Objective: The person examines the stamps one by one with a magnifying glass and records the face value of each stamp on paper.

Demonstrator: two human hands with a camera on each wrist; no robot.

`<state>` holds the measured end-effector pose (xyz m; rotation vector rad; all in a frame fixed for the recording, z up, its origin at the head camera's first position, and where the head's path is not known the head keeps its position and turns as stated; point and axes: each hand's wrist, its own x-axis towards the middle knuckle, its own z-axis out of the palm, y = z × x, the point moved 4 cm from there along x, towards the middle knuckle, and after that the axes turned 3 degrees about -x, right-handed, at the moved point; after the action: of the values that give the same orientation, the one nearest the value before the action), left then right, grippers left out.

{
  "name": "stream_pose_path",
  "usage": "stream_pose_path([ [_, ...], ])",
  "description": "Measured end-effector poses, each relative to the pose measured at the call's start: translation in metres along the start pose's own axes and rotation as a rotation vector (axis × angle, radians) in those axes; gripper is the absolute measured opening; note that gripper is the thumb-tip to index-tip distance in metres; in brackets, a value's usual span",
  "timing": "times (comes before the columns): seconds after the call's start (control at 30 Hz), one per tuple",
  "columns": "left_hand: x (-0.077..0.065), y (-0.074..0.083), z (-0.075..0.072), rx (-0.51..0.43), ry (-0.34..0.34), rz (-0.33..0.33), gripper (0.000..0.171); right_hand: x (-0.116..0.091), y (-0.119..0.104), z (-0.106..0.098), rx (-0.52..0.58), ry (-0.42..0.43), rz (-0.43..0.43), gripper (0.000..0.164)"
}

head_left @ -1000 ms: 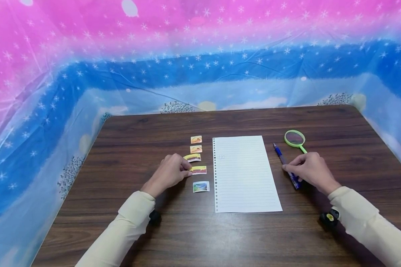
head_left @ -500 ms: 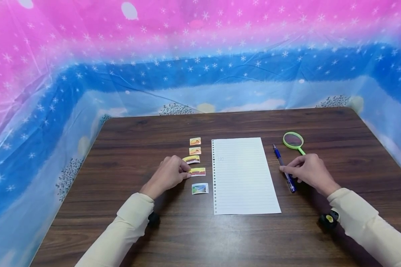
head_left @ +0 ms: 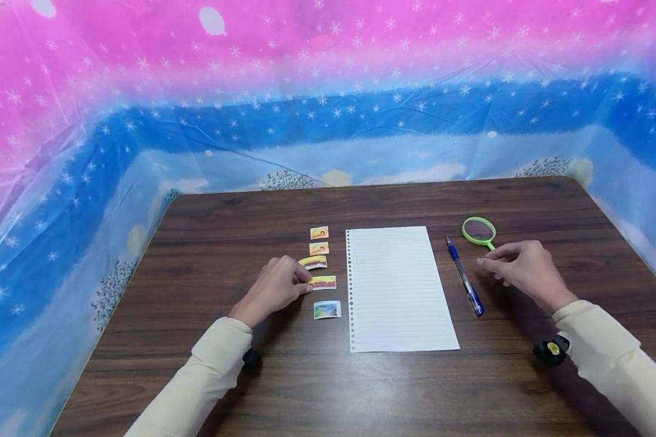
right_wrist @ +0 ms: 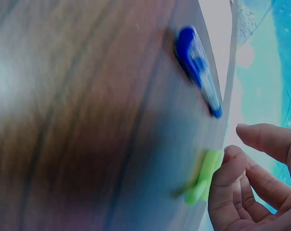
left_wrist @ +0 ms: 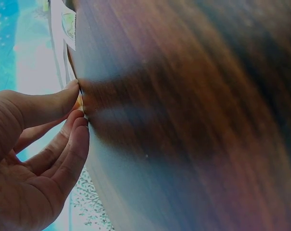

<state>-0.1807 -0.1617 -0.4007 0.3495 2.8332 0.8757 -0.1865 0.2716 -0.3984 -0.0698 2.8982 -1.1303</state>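
My left hand (head_left: 276, 280) holds the left end of a yellow-and-red stamp (head_left: 325, 283) between thumb and fingers. In the left wrist view the fingertips (left_wrist: 77, 86) meet at the tabletop, with a sliver of orange between them. My right hand (head_left: 525, 272) hovers over the handle of a green magnifying glass (head_left: 479, 230), thumb and forefinger apart. In the right wrist view the green handle (right_wrist: 208, 171) lies just beside the fingers. A blue pen (head_left: 464, 276) lies on the table left of that hand, apart from it.
Lined paper (head_left: 401, 291) with faint writing lies mid-table (head_left: 382, 394). Above the held stamp are another yellow stamp (head_left: 314, 263) and two orange stamps (head_left: 319, 233); a landscape stamp (head_left: 327, 309) lies below. A patterned cloth (head_left: 328, 115) hangs behind.
My right hand has let go of the pen and moved right, toward the magnifying glass handle. The pen stays on the table. My left hand stays at the yellow-and-red stamp.
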Motion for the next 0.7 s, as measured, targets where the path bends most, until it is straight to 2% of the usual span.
stream_pose_path([
  [0.4,0.001,-0.002,0.001,-0.004,-0.013,-0.019,0.011,0.005,0.023,-0.018,-0.065,0.063,0.067,0.037],
  [0.7,0.001,-0.001,0.001,-0.007,-0.009,-0.011,0.011,0.006,0.037,-0.019,-0.084,0.058,0.104,0.04],
])
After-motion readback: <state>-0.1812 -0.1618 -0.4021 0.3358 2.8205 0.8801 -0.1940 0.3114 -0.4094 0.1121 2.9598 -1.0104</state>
